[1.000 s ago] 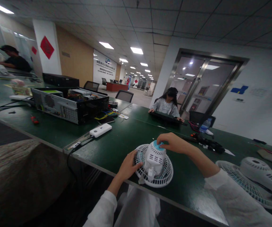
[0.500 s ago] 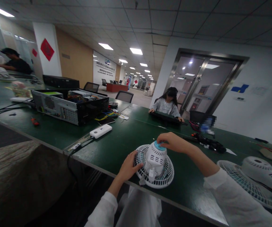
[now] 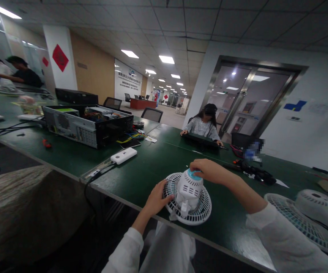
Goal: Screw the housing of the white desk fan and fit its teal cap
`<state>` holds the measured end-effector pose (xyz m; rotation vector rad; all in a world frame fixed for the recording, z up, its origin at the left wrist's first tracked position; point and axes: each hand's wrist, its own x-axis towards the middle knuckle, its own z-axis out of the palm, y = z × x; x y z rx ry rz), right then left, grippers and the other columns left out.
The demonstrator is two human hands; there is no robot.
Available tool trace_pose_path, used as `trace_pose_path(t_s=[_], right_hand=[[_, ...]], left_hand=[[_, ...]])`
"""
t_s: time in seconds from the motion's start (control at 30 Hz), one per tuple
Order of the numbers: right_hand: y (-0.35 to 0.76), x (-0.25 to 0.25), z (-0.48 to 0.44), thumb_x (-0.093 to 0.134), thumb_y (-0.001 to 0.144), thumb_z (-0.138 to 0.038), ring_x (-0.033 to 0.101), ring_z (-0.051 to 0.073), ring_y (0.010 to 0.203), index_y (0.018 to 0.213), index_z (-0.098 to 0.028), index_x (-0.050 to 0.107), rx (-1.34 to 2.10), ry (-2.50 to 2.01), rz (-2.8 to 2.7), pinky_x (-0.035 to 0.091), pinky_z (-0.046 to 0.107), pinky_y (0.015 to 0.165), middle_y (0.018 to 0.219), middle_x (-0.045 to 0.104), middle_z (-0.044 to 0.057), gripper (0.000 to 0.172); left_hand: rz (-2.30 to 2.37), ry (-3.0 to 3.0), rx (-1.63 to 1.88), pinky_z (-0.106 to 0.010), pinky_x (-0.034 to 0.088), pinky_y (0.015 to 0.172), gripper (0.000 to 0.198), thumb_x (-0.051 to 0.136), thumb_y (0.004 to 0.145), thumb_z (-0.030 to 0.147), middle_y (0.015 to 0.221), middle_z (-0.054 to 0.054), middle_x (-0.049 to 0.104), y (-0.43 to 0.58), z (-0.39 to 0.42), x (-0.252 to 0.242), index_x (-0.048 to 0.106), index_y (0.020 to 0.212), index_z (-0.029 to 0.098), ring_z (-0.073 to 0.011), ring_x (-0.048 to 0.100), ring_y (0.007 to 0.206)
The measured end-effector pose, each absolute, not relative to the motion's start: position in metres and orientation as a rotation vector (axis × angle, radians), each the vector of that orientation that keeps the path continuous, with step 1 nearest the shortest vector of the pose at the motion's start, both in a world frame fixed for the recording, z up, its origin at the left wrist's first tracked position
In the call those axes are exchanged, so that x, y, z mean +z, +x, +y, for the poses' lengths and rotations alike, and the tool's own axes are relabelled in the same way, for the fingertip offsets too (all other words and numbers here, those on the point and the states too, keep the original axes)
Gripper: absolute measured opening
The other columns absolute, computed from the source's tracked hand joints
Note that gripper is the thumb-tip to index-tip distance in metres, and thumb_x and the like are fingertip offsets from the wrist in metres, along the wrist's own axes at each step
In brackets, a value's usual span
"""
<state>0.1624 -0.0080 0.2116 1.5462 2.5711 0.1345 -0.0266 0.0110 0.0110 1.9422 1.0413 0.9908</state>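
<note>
A small white fan (image 3: 190, 192) lies face down at the table's near edge, its round slatted grille underneath and its motor housing pointing up. My left hand (image 3: 156, 198) grips the left rim of the grille, thumb over the slats and fingers along the outer side. On top of the housing sits a light blue knob (image 3: 193, 174). My right hand (image 3: 205, 169) reaches in from the right with its bent fingers closed on that knob, partly covering it. To the right lies a second white fan (image 3: 312, 212), also with its grille down.
An opened computer case (image 3: 87, 125) stands on the green table (image 3: 152, 163) at the left, with a white power strip (image 3: 124, 155) nearer me. Across the table a person (image 3: 204, 125) holds a dark flat panel. Black gear (image 3: 255, 172) lies at the right.
The view has shifted slightly. My left hand stays on the grille rim, and my right hand stays on the blue knob with its fingers in a slightly different pose.
</note>
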Motion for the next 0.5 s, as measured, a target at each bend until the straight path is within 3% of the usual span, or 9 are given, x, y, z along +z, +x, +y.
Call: trace_pose_path(t_s=[0.27,0.5], right_hand=[[0.1531,0.2084,-0.0100,0.046,0.084,-0.029,0.060,0.019,0.077,0.101,-0.018,0.053,0.285,1.744,2.359,0.036,0.026,0.062,0.086,0.065,0.008,0.022],[0.1521,0.2033,-0.0100,0.042,0.084,-0.031,0.060,0.022,0.079,0.105,-0.016,0.047,0.233,1.895,2.289,0.037,0.028,0.063,0.087,0.064,0.011,0.026]], left_hand=[[1.064,1.953,0.964,-0.042,0.025,0.107,0.062,0.058,0.074,0.038,0.137,-0.015,0.040,-0.0271,0.0107,0.0130,0.041,0.127,0.013,-0.0259,0.036,0.127],[1.064,1.973,0.952,-0.040,0.025,0.107,0.062,0.057,0.075,0.038,0.137,-0.015,0.040,-0.0271,0.0117,0.0110,0.039,0.129,0.014,-0.0246,0.036,0.127]])
